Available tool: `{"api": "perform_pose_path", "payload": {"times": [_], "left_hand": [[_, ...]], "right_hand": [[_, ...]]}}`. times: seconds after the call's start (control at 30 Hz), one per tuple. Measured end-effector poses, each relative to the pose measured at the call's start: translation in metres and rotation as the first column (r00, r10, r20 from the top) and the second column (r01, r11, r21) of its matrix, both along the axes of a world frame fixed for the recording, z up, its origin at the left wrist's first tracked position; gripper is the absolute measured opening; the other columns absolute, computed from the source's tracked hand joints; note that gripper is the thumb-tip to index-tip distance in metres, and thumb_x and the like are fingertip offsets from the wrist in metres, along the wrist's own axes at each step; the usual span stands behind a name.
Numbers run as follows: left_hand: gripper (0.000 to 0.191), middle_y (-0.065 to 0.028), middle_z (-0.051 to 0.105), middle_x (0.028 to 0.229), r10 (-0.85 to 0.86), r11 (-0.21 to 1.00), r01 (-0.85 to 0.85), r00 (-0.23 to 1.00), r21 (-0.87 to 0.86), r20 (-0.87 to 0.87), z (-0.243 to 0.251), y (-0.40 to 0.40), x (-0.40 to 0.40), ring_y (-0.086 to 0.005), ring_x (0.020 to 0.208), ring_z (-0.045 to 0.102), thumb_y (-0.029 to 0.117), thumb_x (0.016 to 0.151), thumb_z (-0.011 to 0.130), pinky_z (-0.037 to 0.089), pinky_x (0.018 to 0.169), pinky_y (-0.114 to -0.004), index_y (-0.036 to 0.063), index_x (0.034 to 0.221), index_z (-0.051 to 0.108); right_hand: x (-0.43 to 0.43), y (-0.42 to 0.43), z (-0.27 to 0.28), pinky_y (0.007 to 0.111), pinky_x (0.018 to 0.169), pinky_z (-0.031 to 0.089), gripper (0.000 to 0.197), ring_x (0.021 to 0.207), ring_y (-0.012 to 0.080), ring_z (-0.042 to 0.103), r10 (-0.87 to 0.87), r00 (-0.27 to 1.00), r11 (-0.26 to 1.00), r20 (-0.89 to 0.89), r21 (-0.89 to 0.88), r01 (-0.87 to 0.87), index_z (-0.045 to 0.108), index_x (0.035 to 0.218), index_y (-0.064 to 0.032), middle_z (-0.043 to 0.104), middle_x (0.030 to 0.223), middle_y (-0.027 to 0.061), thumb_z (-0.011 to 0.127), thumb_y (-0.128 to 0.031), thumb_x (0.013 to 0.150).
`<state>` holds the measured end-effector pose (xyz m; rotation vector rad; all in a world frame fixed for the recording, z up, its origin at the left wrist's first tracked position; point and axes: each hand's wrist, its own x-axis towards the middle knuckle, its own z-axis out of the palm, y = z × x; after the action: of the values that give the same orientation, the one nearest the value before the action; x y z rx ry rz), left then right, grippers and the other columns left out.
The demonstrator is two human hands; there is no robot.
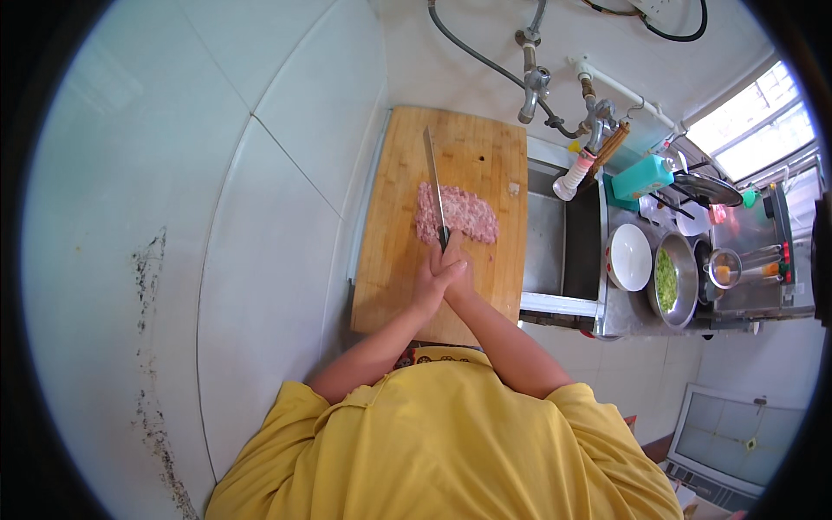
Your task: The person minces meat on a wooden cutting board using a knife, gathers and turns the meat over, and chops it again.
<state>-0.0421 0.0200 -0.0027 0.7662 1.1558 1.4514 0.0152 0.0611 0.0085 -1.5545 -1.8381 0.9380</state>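
Note:
On a thick wooden cutting board (396, 286) lies a flattened mound of pink minced meat (471, 218). A kitchen knife (431, 159) stands over the meat, its blade seen almost edge-on and pointing away from me. My right hand (461, 263) grips its dark handle. My left hand (430, 279) is clasped around the same handle from the left, its thumb lying across my right hand. The overlap hides most of the handle and some fingers. Whether the edge touches the board cannot be told.
A tiled wall (279, 214) runs close along the left. Right of the board are a metal sink (545, 247) and a tap with a white hose end (572, 179). Farther right stand a white bowl (630, 257), a steel bowl (684, 292) with chopped greens, and a turquoise bottle (643, 179).

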Motion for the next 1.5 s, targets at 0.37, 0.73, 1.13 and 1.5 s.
{"api": "perform_pose_path", "payload": {"times": [0.37, 0.73, 1.13, 1.5], "left_hand": [[0.057, -0.0072, 0.055, 0.097, -0.073, 0.892, 0.162, 0.973, -0.422, 0.218, -0.004, -0.011, 0.001, -0.0166, 0.088, 0.055, 0.038, 0.071, 0.067, 0.044, 0.076, -0.03, 0.0024, 0.111, 0.049], [0.053, -0.0076, 0.053, 0.098, -0.04, 0.991, 0.031, 0.997, -0.132, -0.066, -0.008, -0.003, -0.001, -0.0149, 0.087, 0.052, 0.035, 0.073, 0.066, 0.043, 0.076, -0.028, 0.004, 0.111, 0.047], [0.059, -0.0068, 0.053, 0.106, -0.151, 0.968, 0.168, 0.983, -0.189, 0.102, -0.011, -0.005, -0.002, -0.0158, 0.098, 0.051, 0.035, 0.073, 0.066, 0.041, 0.084, -0.029, 0.0029, 0.118, 0.044], [0.052, -0.0062, 0.055, 0.093, -0.13, 0.801, 0.269, 0.95, -0.534, 0.283, 0.006, -0.008, -0.001, -0.0159, 0.084, 0.054, 0.038, 0.072, 0.067, 0.044, 0.075, -0.028, 0.0022, 0.106, 0.051]], "right_hand": [[0.008, -0.006, -0.02, 0.049, 0.056, 0.044, 0.031, 0.066, 0.0436, 0.056, 0.034, 0.991, 0.974, 0.129, -0.226, -0.004, 0.04, 0.091, -0.0004, 0.057, 0.07, 0.0266, 0.044, -0.03, 0.085], [0.004, 0.0, -0.008, 0.05, 0.057, 0.042, 0.032, 0.066, 0.0462, 0.054, 0.011, 0.996, 0.993, 0.088, -0.12, 0.0, 0.038, 0.09, 0.0004, 0.056, 0.068, 0.0273, 0.046, -0.03, 0.084], [0.004, -0.004, -0.012, 0.048, 0.055, 0.044, 0.034, 0.063, 0.0413, 0.057, 0.017, 0.98, 0.995, 0.201, -0.1, 0.003, 0.042, 0.092, 0.0006, 0.058, 0.067, 0.0247, 0.043, -0.033, 0.086], [0.011, -0.007, -0.011, 0.046, 0.051, 0.044, 0.031, 0.061, 0.0415, 0.057, 0.007, 0.983, 0.989, 0.183, -0.147, 0.02, 0.04, 0.094, 0.0015, 0.057, 0.067, 0.0258, 0.046, -0.027, 0.084]]}}
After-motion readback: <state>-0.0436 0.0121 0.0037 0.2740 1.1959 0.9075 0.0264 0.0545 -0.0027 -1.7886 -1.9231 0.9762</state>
